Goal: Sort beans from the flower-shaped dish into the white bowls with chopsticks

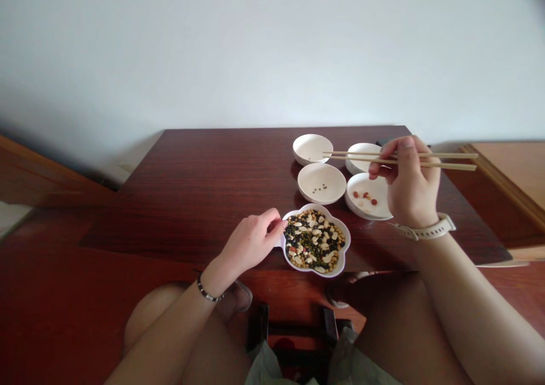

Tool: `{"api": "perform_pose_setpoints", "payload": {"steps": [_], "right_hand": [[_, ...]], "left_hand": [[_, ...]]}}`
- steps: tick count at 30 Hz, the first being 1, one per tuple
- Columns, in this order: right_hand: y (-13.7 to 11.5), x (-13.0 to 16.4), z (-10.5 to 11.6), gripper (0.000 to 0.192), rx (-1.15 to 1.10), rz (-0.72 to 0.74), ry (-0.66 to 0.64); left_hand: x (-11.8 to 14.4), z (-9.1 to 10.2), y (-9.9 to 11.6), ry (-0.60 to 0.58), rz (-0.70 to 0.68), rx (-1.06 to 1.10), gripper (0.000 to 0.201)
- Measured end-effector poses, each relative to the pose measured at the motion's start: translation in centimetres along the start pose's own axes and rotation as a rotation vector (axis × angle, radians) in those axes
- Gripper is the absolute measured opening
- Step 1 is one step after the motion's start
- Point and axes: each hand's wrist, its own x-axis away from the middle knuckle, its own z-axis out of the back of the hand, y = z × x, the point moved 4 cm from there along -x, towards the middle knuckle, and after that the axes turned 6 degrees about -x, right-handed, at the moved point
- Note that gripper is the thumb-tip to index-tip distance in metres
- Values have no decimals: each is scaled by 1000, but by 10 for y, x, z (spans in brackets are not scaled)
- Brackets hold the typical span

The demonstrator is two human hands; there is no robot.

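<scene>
My right hand (411, 183) grips a pair of chopsticks (357, 158), held nearly level. Their tips are over the right rim of the far left white bowl (313, 141); I cannot tell whether anything is between them. My left hand (251, 240) is closed on the short handle of a flower-shaped dish (347, 234) at the table's front edge. Mixed dark, green and yellow beans and pale peanut halves (315, 240) fill that dish. A nearer white bowl (306, 176) has several small green beans in it. Red-skinned and pale peanuts (366, 199) lie in the right bowl (355, 183).
Another white bowl (361, 148) stands at the far right, partly behind the chopsticks and my right hand. A dark object (385, 142) lies behind that hand. The dark wooden table (213, 186) meets a pale wall (272, 50). A wooden piece of furniture (511, 175) stands to the right.
</scene>
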Motion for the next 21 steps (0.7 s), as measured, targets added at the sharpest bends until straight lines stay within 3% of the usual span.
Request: {"api": "perform_pose_setpoints", "payload": {"steps": [10, 16, 21], "right_hand": [[-28, 51, 3, 34, -123, -191, -227], [-20, 70, 1, 38, 29, -310, -362], [-15, 75, -6, 35, 39, -330, -393]], "left_hand": [[0, -1, -1, 13, -4, -13, 29], [-1, -1, 1, 11, -4, -21, 30], [-1, -2, 2, 7, -1, -30, 30]]}}
